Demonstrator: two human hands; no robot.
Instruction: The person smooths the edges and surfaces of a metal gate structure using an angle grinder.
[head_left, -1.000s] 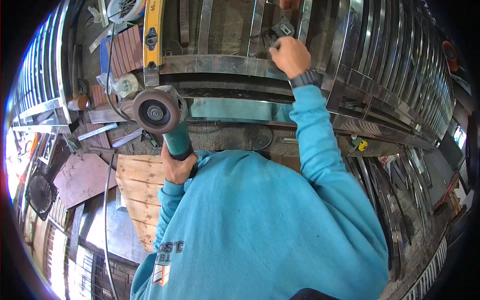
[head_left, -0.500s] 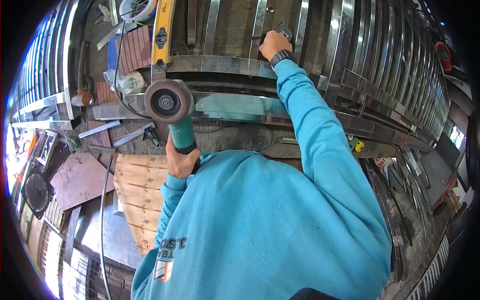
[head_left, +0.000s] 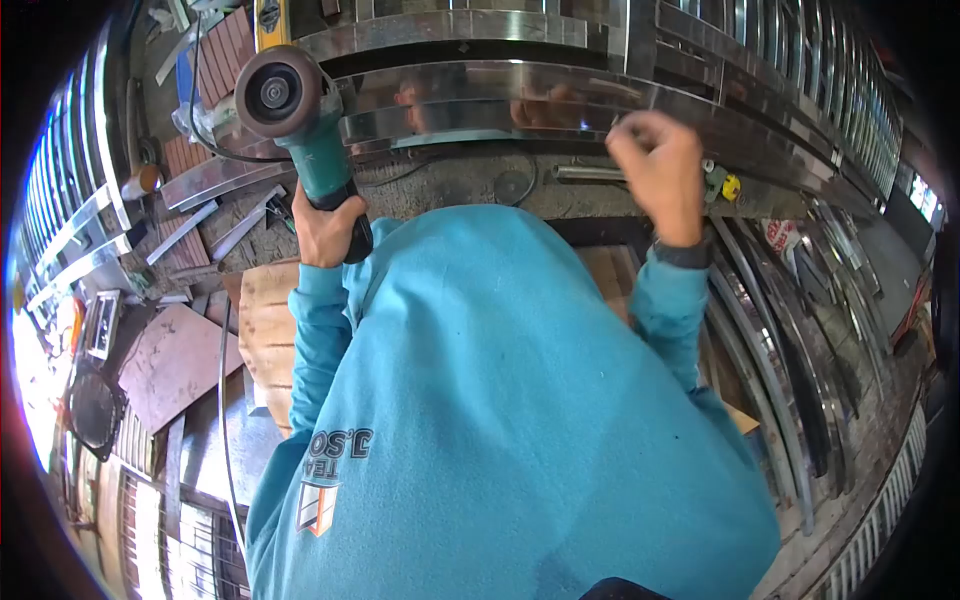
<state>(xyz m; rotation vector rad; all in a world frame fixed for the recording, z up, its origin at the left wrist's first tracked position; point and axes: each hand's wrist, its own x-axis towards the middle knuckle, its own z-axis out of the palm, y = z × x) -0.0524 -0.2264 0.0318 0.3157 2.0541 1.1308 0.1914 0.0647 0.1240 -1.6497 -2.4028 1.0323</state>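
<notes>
My left hand (head_left: 328, 232) is wrapped round the black rear grip of a green angle grinder (head_left: 318, 165). The grinder's brown abrasive disc (head_left: 274, 92) faces up, above the left end of a shiny metal bar (head_left: 480, 85). My right hand (head_left: 662, 175), slightly blurred, hovers near the bar's front edge on the right. Its fingers are curled in towards the thumb; what they hold, if anything, I cannot make out.
Polished metal rails (head_left: 690, 70) run across the back and right. A yellow spirit level (head_left: 271, 22) lies behind the grinder. A yellow tape measure (head_left: 730, 187) sits right of my hand. Long metal strips (head_left: 765, 340) lie at the right, a wooden board (head_left: 268, 330) at the left.
My right hand has left the dark round object among the far bars and come back towards me, lower and to the right. The view has shifted; my left hand still holds the angle grinder.
</notes>
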